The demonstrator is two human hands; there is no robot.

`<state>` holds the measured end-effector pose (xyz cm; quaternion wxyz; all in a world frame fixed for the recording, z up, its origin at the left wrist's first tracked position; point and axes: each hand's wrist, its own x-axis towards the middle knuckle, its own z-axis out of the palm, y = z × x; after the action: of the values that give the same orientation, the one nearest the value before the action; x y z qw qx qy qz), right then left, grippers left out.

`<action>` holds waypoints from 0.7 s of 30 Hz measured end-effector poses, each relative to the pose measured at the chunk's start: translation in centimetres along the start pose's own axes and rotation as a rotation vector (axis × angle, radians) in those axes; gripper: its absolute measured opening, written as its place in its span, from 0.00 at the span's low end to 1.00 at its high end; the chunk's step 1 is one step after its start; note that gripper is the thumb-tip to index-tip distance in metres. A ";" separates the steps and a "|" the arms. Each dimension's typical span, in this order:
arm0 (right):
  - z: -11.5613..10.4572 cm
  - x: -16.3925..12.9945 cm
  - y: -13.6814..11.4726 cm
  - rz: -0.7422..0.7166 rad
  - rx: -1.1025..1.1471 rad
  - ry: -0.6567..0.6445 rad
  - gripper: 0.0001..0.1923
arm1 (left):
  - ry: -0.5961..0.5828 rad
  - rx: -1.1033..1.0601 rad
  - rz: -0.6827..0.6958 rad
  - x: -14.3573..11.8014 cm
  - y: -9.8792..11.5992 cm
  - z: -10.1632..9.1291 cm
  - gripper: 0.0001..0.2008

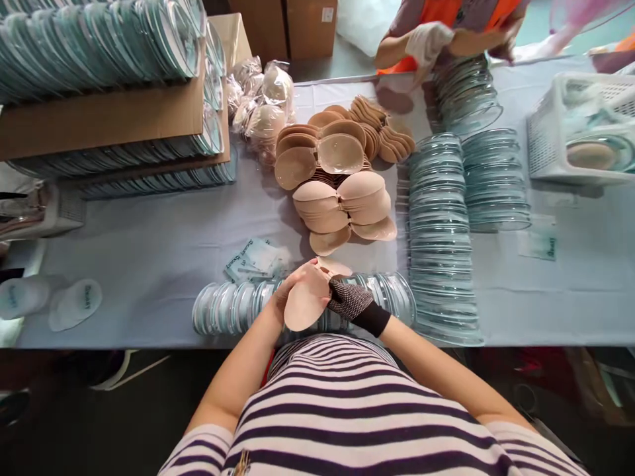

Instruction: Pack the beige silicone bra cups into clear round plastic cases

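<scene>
Close to my body, a beige adhesive bra point(306, 301) is held between my two hands. My left hand point(286, 285) is closed on one cup from its left side. My right hand point(350, 299), in a black dotted glove, closes on the bra near its middle; the fingertips are partly hidden. Under both hands runs a row of round clear plastic cases point(233, 307) along the table's front edge. Just beyond lies a stack of beige adhesive bras point(342, 201), with darker tan bra cups point(342, 153) behind it.
Tall rows of clear cases point(441, 231) stand at the right, beside a white basket point(553, 125). Cardboard trays point(99, 125) loaded with cases rise at the left. Printed cards point(255, 258) lie near my left hand. Across the table point(163, 244) is a co-worker's gloved hand point(429, 43).
</scene>
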<state>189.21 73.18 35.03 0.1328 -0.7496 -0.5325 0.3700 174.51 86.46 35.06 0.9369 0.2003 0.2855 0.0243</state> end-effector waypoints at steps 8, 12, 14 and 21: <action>-4.9 2.4 4.3 -0.030 0.228 0.343 0.16 | 0.008 0.713 0.055 -0.7 1.9 -0.8 0.15; -6.0 5.1 6.9 -0.060 0.071 0.481 0.25 | -0.119 1.066 0.068 -0.8 3.8 2.3 0.10; -7.3 7.0 7.5 -0.091 -0.110 0.567 0.31 | -0.145 1.388 0.118 0.2 4.7 3.5 0.12; -10.1 15.9 9.4 -0.202 -0.499 0.437 0.30 | -0.037 2.157 0.032 8.4 4.3 0.1 0.29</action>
<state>205.32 85.67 29.84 0.0921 -0.7641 -0.6370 0.0443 181.84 91.72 32.40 0.2701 0.9243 0.1394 -0.2309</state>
